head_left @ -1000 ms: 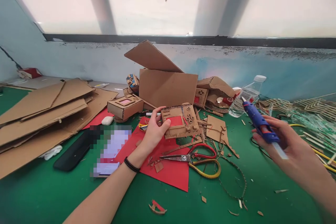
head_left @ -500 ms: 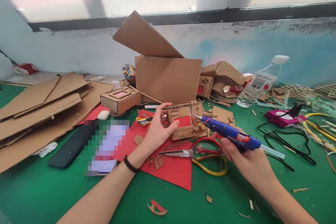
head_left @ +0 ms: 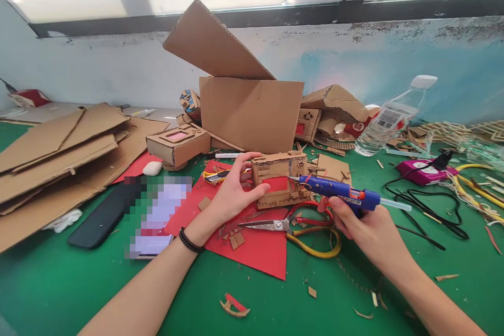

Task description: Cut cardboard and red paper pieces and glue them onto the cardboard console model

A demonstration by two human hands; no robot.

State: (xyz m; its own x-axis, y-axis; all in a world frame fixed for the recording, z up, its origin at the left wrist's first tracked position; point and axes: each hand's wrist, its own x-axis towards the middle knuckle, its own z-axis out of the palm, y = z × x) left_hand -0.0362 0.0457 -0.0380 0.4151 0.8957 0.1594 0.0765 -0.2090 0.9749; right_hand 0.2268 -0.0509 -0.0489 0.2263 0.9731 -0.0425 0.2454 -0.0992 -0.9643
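Observation:
My left hand (head_left: 236, 189) grips the left end of a small cardboard box (head_left: 271, 200), thumb in front and fingers over the top. The box has a red panel (head_left: 275, 185) framed in its front. In my right hand (head_left: 358, 226) is a blue hot glue gun (head_left: 334, 191), with a clear glue stick (head_left: 396, 203) sticking out of its back. The nozzle points left, at the right side of the red panel; whether it touches cannot be made out. Red and yellow handled scissors (head_left: 275, 225) lie just below the box on red paper (head_left: 255, 253).
Cardboard sheets (head_left: 59, 168) are stacked at the left, near a dark phone-shaped slab (head_left: 104, 215). Behind stand another cardboard box (head_left: 179, 146) and a large upright panel (head_left: 250, 113). A tilted water bottle (head_left: 388, 121), a magenta power block (head_left: 425, 170) and black cable (head_left: 433, 210) are at the right.
The small box has tipped more upright, its front now facing me. The glue gun has moved slightly left and down, its nozzle now by the red panel's edge. The view has shifted slightly.

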